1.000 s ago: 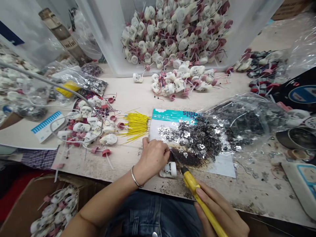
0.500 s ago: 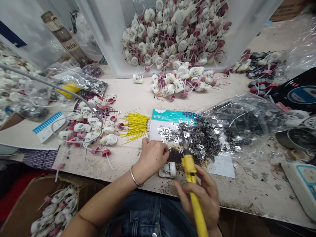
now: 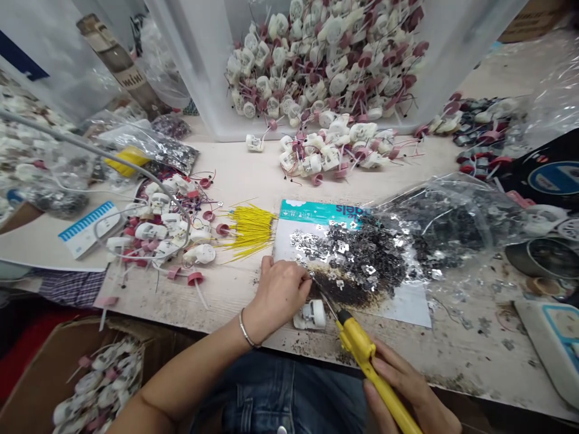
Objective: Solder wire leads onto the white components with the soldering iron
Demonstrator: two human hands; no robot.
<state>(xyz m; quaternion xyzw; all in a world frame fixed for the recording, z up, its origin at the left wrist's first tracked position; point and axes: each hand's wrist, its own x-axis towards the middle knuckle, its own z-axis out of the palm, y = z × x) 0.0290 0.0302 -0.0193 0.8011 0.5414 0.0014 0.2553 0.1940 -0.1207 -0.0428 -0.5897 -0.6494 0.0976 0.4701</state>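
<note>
Here, the right hand holds a yellow, thin-tipped tool; the left hand pinches, contents unclear.

The housing lies before the metal pieces, wires left, bin behind.

Even light, stretched wide-angle edges

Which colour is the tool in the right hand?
The tool is yellow, with a black collar near its front; head view.
</note>
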